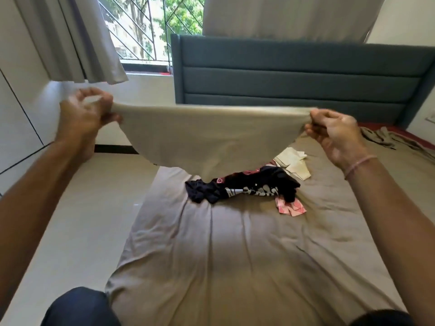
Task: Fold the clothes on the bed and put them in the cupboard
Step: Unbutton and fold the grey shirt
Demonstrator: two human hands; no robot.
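Head view: I am holding a beige cloth (207,137) stretched in the air across mid-frame, above the bed (235,267). My left hand (87,111) is pinching its left corner, fingers curled. My right hand (334,130) is pinching the right corner. Below, at centre frame, a black printed garment (247,187) is lying crumpled over a pink piece (290,207), with a cream garment (294,164) just behind.

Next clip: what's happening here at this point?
A person holds a beige cloth stretched out in the air over the bed, with the left hand and right hand each gripping an upper corner. A black printed garment, a pink patterned piece and a cream garment lie loose on the bed.
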